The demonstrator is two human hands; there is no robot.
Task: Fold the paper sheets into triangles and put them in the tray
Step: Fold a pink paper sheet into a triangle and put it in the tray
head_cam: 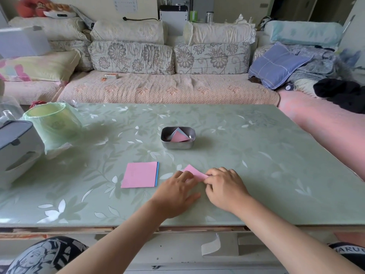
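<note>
Two hands on one pink sheet (192, 171), at the near side of the table (256, 155), right of centre. Right hand (225, 186): fingers curled, thumb and fingertips pinching the sheet's right-hand corner, paper clamped between them. Left hand (175, 192): palm down, fingers relaxed, fingertips pressing on the sheet's left part, nothing gripped. Most of the sheet is hidden under both hands. The part that shows is a pointed pink flap aimed away from me: thin, matte, crisp edge. Can't tell how far the fold runs.

Stack (140, 175) of square sheets lies flat just left of my left hand, not touching it. Top sheet is pink, matte, with square corners. A thin blue strip (157, 174) of a lower sheet shows along its right side.

Tray (177, 145) sits farther out, mid-table, well apart from both hands. It is small, metal and rectangular, with rounded corners, shallow walls and a dull shine. Inside are folded triangles (178, 137): a pink one on top, a pale blue-grey one behind it.

Table top is a glossy, smooth, pale green cover with a white leaf print. At its left end stands a round bin (53, 119) lined with a thin, translucent, crinkled green plastic bag. Beyond the table is a sofa (158, 88) with quilted floral covers, soft and ribbed.
</note>
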